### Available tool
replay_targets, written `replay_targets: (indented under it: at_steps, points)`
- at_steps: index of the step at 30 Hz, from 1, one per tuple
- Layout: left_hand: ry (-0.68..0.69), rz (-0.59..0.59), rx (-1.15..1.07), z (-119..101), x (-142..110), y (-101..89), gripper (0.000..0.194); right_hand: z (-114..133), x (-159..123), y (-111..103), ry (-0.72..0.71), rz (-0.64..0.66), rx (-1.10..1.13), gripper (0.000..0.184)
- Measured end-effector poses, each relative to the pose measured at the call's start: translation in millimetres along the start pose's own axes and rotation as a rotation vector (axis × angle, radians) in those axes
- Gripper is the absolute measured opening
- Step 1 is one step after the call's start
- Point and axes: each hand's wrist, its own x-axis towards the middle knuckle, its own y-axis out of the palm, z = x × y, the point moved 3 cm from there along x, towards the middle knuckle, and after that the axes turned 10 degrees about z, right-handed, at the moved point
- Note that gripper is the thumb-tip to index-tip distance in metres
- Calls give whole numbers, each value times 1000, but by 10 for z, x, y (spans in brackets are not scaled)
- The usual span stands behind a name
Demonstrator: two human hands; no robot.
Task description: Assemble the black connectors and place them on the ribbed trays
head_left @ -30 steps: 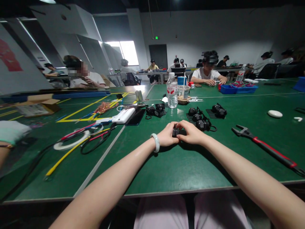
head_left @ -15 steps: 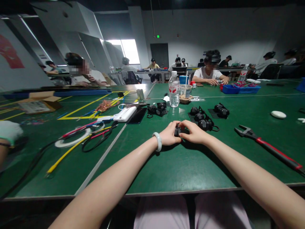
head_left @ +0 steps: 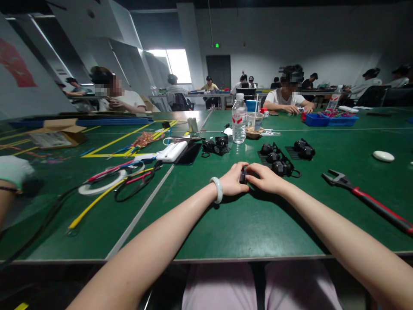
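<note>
Both hands meet over the green table (head_left: pixel 226 228), around a small black part (head_left: pixel 243 175) whose kind I cannot make out. My left hand (head_left: pixel 232 180), below a pale bangle (head_left: pixel 217 190), has its fingers closed on the part's left side. From the right, my right hand (head_left: pixel 265 177) grips the same part between thumb and fingers. Much of the part is hidden by the fingers. Just beyond my right hand lie several black round-topped parts on a dark mesh piece (head_left: pixel 276 159). A similar black group (head_left: pixel 303 150) is farther right, another (head_left: pixel 216 146) at the back left.
A wrench with red-black handle (head_left: pixel 364 198) lies right, near a white oval object (head_left: pixel 383 156). Behind my hands stands a water bottle (head_left: pixel 239 120). Cables (head_left: pixel 106 185), a white power bank (head_left: pixel 172 151) and a dark phone (head_left: pixel 189 154) lie left. Another person's gloved hand (head_left: pixel 14 172) is far left.
The view has shifted slightly, so the scene sits a little farther right and higher. Both hands stay closed around the small black part, with little visible movement.
</note>
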Motion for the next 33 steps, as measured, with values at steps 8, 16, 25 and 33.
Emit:
replay_targets:
  at_steps: [8, 16, 25, 33]
  points:
    - [-39, 3, -12, -30, -2, -10, 68, 63, -12, -23, 74, 64, -113, 16]
    - [-13, -8, 5, -8, -6, -23, 65, 182, -22, 20, 130, 115, -250, 20]
    - [-35, 1, -2, -43, -12, -42, 64, 162, -38, 67, 169, 139, -211, 21]
    - [-72, -3, -72, -88, -22, -84, 63, 189, -35, -2, 176, 130, -277, 25]
